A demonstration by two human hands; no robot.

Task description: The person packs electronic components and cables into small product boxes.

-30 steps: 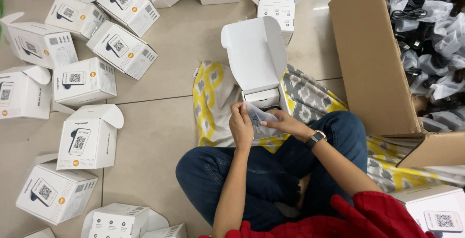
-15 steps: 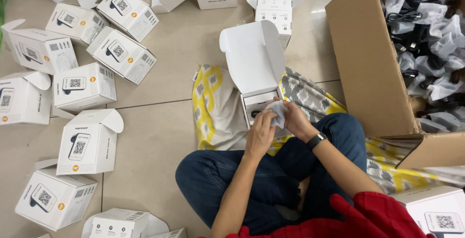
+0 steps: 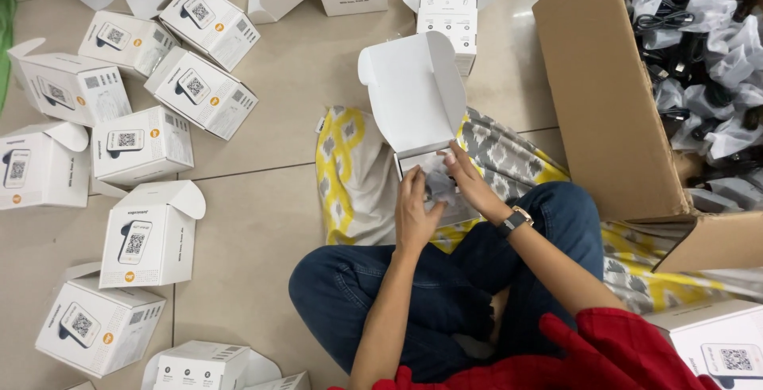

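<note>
White open box [image 3: 425,132] sits at frame centre on a patterned cushion [image 3: 350,175], lid up. Left hand [image 3: 415,214] and right hand [image 3: 469,177] both pinch a plastic-wrapped item [image 3: 439,183] at the box mouth. Cardboard carton [image 3: 608,104] crowds the right edge; bare floor [image 3: 262,223] lies lower left.

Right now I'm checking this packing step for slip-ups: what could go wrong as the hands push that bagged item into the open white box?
1. The clear plastic-wrapped item may snag on the edge of the open white cardboard box, which both the left hand and right hand press on.
2. That box rests on a soft yellow and grey patterned cushion, so it could tip.
3. Its raised lid may flop shut on the fingers.
</note>
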